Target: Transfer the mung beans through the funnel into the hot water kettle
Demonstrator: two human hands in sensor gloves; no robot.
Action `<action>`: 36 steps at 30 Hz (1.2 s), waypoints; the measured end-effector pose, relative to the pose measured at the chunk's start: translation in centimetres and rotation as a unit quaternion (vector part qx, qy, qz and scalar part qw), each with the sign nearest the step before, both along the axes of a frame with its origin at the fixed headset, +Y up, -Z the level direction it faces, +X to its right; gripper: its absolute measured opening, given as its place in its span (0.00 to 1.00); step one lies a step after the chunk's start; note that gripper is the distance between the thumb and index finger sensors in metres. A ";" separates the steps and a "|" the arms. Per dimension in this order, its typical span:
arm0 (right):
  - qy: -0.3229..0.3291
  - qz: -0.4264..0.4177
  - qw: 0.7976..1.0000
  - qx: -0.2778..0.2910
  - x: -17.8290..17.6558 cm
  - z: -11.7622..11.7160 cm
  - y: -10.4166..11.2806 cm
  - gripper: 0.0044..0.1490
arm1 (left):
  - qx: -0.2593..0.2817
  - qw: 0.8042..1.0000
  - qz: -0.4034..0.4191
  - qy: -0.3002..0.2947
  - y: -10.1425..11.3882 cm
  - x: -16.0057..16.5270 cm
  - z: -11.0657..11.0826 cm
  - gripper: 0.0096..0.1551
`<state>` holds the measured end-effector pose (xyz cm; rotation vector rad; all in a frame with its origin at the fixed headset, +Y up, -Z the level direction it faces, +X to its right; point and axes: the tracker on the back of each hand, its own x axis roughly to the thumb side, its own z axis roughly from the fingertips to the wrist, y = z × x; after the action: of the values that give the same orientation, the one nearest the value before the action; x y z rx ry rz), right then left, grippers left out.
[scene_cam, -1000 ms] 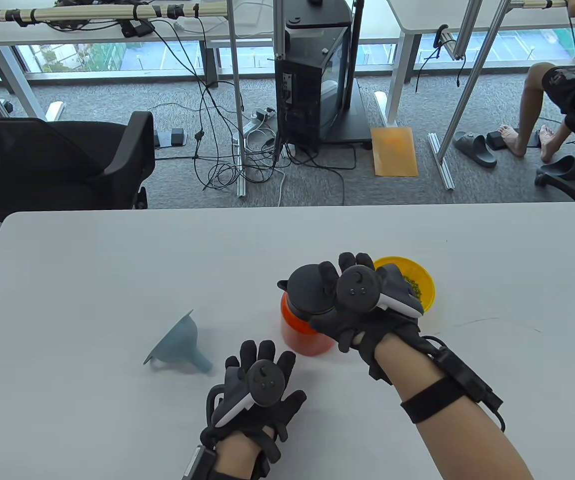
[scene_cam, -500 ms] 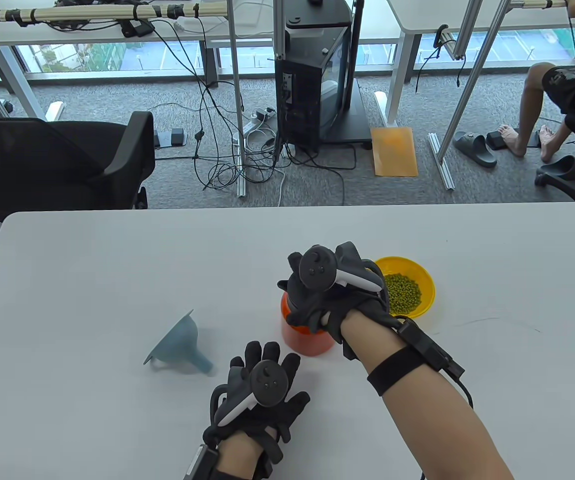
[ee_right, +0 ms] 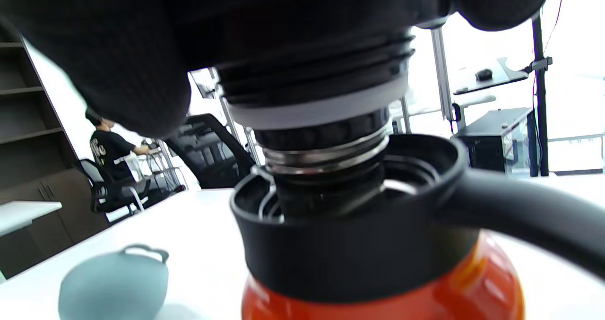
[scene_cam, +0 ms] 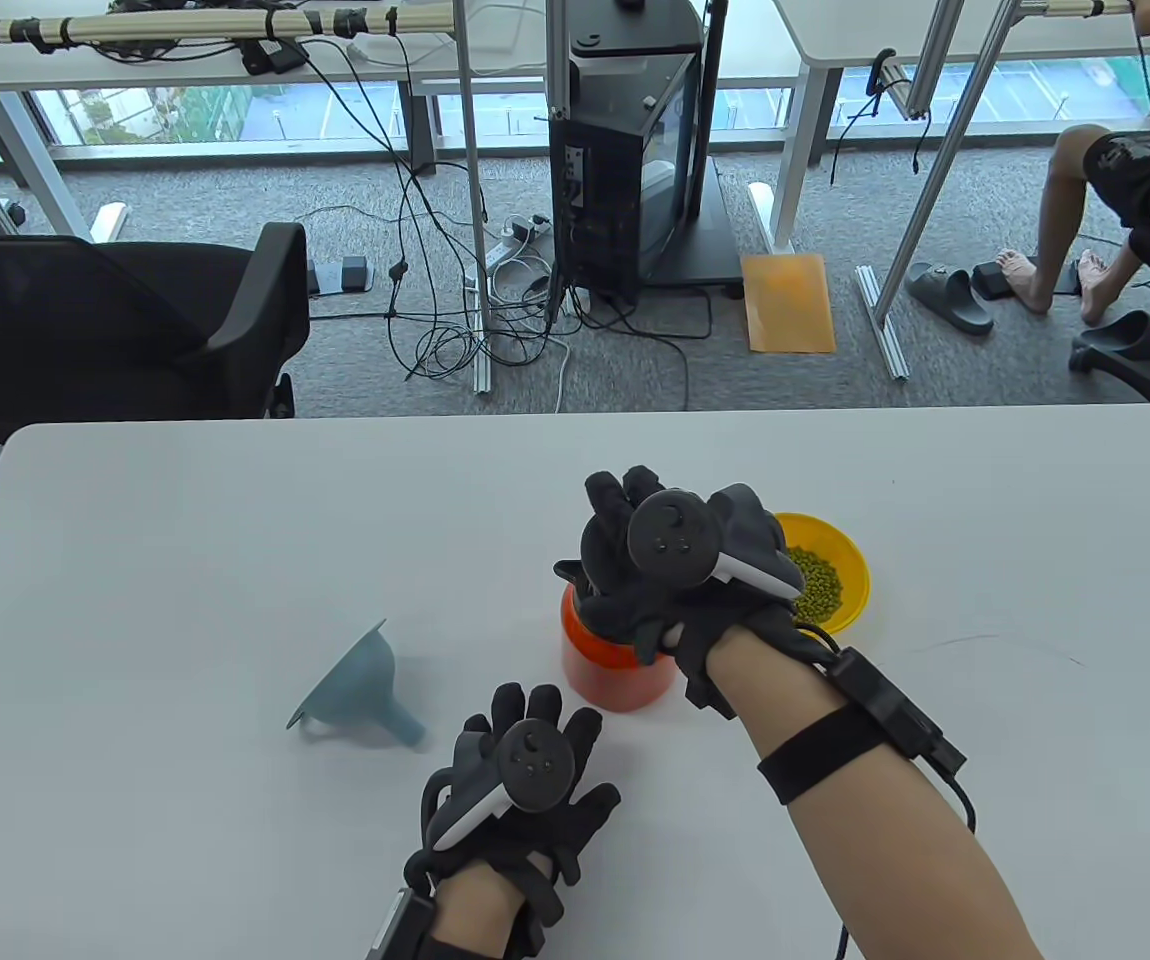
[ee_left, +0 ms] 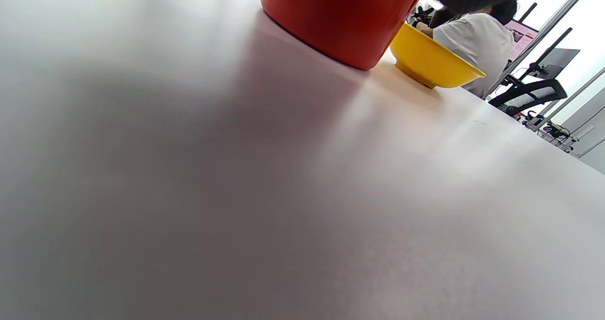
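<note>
The orange hot water kettle (scene_cam: 615,672) with a black collar stands at the table's middle. My right hand (scene_cam: 635,560) grips its black lid (ee_right: 312,74) from above. In the right wrist view the lid's threaded plug is raised partly out of the kettle's neck (ee_right: 378,244). My left hand (scene_cam: 525,790) lies flat on the table, fingers spread, just in front and left of the kettle, holding nothing. The grey-blue funnel (scene_cam: 355,685) lies on its side left of the kettle. The yellow bowl (scene_cam: 860,590) of mung beans (scene_cam: 820,585) sits right of the kettle, partly hidden by my right hand.
The left wrist view shows the kettle's base (ee_left: 340,17) and the bowl (ee_left: 430,60) close together on the white table (scene_cam: 185,560). The funnel also shows in the right wrist view (ee_right: 113,282). A black chair (scene_cam: 105,330) stands beyond the far left edge.
My right hand moved from the lid's right side to over it and turned on the lid, uncovering more of the beans. My left hand has hardly moved.
</note>
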<state>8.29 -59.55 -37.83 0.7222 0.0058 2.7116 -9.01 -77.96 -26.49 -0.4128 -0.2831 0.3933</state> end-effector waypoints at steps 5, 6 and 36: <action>-0.009 -0.114 0.993 0.030 3.7 1.5 1.4 0.65 | 0.008 1.000 0.004 0.002 0.2 -0.2 0.1 0.50; -0.018 -0.142 0.989 0.026 4.6 1.7 1.3 0.63 | 0.008 1.000 0.004 0.001 0.2 -0.2 0.1 0.50; -0.236 -0.346 0.890 -0.181 17.2 7.8 -16.8 0.51 | -0.003 1.000 -0.002 -0.003 -0.1 -0.1 0.4 0.51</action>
<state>25.51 -76.38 -30.05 -0.0689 0.1116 2.0337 -9.08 -78.06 -26.12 -0.4199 -0.2868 0.3902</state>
